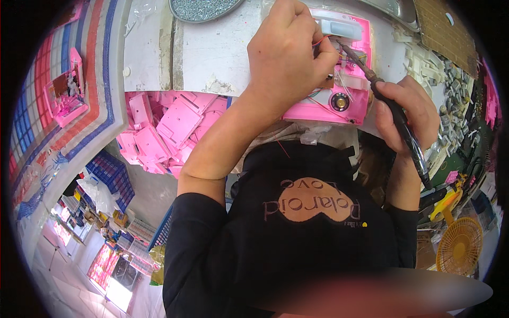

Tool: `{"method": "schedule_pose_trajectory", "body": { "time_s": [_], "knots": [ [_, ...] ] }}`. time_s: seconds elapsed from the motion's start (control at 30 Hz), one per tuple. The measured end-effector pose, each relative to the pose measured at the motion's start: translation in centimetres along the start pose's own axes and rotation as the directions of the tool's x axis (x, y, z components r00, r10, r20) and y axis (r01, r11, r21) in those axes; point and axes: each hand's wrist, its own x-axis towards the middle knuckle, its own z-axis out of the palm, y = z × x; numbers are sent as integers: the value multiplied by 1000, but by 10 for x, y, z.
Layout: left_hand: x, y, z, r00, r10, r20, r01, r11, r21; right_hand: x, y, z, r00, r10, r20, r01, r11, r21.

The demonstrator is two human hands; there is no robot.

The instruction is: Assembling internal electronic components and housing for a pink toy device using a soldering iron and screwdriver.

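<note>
A soldering iron (396,112) with a dark handle is gripped in my right hand (411,108). Its tip reaches into an opened pink plastic housing (360,114) on the table. My left hand (289,53) is closed in a pinch over the housing's left side, with a thin red wire (319,41) at the fingertips. Just beyond the tip lies a pale white-blue plastic box (340,29). A round dark part with a metallic centre (340,101) sits in the near right corner, with loose thin wires beside it. My left fingers hide some of the inside.
Pink plastic shells (180,119) are heaped below the table edge on the left. A round tray of small screws (205,9) stands at the far side. White plastic parts (424,66) and a cluttered pile of small pieces (461,100) lie right. A yellow fan (459,245) stands lower right.
</note>
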Motion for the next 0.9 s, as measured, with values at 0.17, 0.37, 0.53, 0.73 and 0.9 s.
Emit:
{"method": "schedule_pose_trajectory", "body": {
  "time_s": [0.17,0.37,0.53,0.73,0.9],
  "knots": [
    [1,-1,-2,999,43,0,-43,999,19,-6,-6,-6,1000,18,7,-18,1000,6],
    [1,-1,-3,999,38,19,-39,999,30,-9,-7,-11,999,35,-27,-35,999,19],
    [1,-3,-3,996,84,11,-84,996,39,-10,-6,-12,998,31,-58,-30,999,24],
    [0,-3,-3,997,73,24,-74,997,33,-9,-5,-12,998,28,-55,-27,999,16],
    [1,-1,-4,997,58,43,-59,998,34,-10,-5,-13,998,27,-61,-25,999,25]
  ]
}}
